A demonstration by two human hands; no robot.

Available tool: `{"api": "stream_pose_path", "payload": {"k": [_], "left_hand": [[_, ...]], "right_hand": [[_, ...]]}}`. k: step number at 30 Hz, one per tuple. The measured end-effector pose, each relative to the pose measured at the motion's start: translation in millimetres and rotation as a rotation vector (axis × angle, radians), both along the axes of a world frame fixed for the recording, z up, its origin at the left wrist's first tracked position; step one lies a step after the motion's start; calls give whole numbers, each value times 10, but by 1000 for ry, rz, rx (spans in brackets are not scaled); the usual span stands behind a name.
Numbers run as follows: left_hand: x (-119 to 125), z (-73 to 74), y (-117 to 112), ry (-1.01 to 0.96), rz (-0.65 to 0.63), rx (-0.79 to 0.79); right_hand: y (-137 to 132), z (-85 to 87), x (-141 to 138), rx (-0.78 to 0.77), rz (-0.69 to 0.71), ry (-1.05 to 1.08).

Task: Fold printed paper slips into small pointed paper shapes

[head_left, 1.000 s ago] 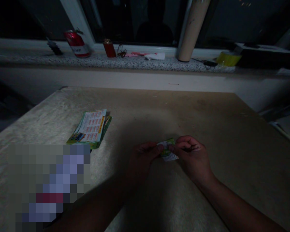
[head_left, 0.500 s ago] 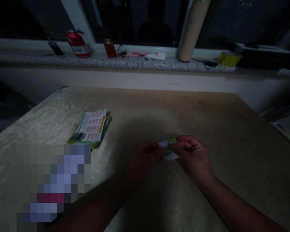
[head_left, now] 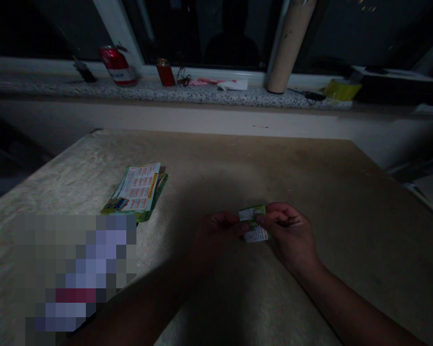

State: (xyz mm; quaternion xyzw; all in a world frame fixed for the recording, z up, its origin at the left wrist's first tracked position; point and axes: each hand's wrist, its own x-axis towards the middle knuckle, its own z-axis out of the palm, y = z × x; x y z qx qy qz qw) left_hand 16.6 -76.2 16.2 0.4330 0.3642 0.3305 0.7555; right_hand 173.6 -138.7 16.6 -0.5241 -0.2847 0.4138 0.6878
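A small folded paper (head_left: 257, 234), printed in white and green with lines of text, is held between my two hands above the table. My left hand (head_left: 216, 235) pinches its left edge and lies mostly in shadow. On the opposite side, my right hand (head_left: 288, 228) grips the right edge with thumb and forefinger. Farther left on the table lies a stack of printed leaflets (head_left: 139, 190), the top one showing calendar-like columns in red.
Below the leaflets, a pixelated patch (head_left: 94, 262) hides a bluish object. Along the granite windowsill (head_left: 202, 96) stand a red can (head_left: 117, 67), a small red jar (head_left: 165, 73), a tall cardboard tube (head_left: 290, 48) and a yellow tape roll (head_left: 342, 90).
The folded paper has turned slightly, and more of its printed lower part shows. Both hands have stayed nearly in place, keeping their pinch.
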Motion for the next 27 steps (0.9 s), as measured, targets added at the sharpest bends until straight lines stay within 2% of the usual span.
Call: {"api": "stream_pose_path", "payload": {"k": [8,12,16,21,27], "left_hand": [[10,18,-10,137,-135,58],[27,36,-20,180,-147,101],[51,22,-27,134,-165,104],[67,1,-29,88,-172,104],[79,45,-36,68,-199,64]], "right_hand": [[8,-17,5,6,11,15],[5,-13,-15,-18,10,6],[-3,-36,-27,-22,34,-18],[9,-41,-19,14,-26,16],[28,0,4,32,-49,58]]}}
